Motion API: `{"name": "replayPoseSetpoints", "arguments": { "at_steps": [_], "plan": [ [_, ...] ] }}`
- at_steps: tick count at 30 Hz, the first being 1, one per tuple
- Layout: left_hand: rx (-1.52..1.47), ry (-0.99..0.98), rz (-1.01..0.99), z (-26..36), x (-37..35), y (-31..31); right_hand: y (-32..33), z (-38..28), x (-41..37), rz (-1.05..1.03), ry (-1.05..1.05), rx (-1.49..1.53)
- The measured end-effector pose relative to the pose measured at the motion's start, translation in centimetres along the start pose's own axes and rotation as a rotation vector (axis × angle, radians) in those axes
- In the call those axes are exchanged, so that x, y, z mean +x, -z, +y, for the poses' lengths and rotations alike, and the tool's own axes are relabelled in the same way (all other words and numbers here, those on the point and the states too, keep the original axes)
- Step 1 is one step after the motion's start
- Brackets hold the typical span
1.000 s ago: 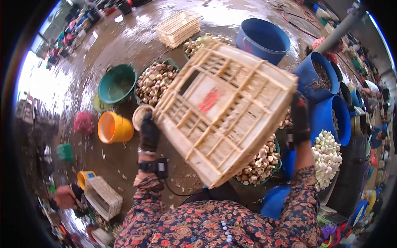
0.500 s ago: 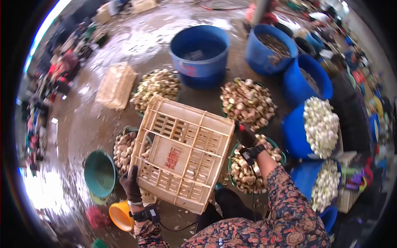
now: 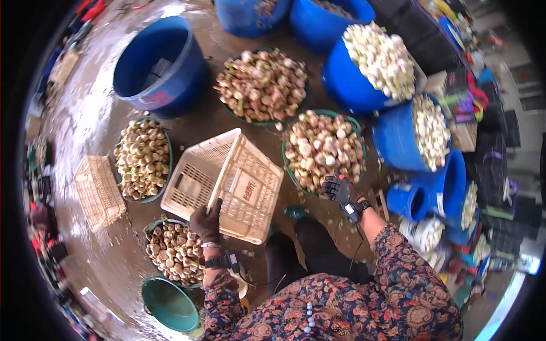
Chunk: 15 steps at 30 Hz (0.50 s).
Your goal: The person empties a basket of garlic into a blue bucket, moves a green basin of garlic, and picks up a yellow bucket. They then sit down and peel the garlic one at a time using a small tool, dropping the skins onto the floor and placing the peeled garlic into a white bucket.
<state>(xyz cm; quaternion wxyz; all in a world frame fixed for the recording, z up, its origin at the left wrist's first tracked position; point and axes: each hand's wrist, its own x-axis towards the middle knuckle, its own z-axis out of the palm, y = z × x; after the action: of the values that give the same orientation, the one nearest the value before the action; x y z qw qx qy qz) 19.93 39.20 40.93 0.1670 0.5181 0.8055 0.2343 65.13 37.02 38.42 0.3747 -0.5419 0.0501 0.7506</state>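
Observation:
A cream plastic crate (image 3: pixel 248 193) with slatted walls and red lettering hangs tilted before me, its open top facing left and away. My left hand (image 3: pixel 206 224), in a dark glove, grips the crate's near edge. My right hand (image 3: pixel 339 190), gloved in black, is off the crate, fingers apart and holding nothing. It is over the near edge of a green basin (image 3: pixel 357 126) heaped with garlic bulbs (image 3: pixel 321 149). Below and left of my left hand stands another basin of garlic bulbs (image 3: pixel 173 250).
Further heaps of garlic (image 3: pixel 263 85) fill basins ahead and left. A second crate (image 3: pixel 98 192) lies at the left. Blue tubs (image 3: pixel 165 74) stand behind, and tubs of white peeled garlic (image 3: pixel 380 59) line the right. An empty green basin (image 3: pixel 169 304) sits at lower left on the wet floor (image 3: pixel 85 125).
My right hand has let go of the crate and moved down beside the garlic basin. The crate has turned in my left hand, showing its inside. The view has swung right and down.

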Motion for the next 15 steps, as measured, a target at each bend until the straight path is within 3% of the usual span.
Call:
{"name": "replayPoseSetpoints", "arguments": {
  "at_steps": [1, 3, 9, 10, 15],
  "plan": [
    [0.059, -0.103, -0.026, -1.5, -0.3, -1.2, 0.9, 1.5, -0.9, 0.155, -0.046, 0.023],
    [0.149, -0.279, -0.087, -2.5, -1.4, -2.5, 4.2, 5.4, -1.4, 0.159, -0.054, 0.089],
    [0.355, -0.415, -0.335, -6.7, -6.3, -4.0, 8.6, 11.0, -2.1, 0.236, -0.131, 0.127],
    [0.393, -0.424, -0.488, -6.3, -6.9, -3.3, 9.9, 11.5, -1.6, 0.243, -0.136, 0.142],
    [0.614, 0.053, -0.621, -14.1, -11.2, -6.1, 15.9, 11.6, 0.7, 0.286, -0.106, 0.102]
  ]
}}
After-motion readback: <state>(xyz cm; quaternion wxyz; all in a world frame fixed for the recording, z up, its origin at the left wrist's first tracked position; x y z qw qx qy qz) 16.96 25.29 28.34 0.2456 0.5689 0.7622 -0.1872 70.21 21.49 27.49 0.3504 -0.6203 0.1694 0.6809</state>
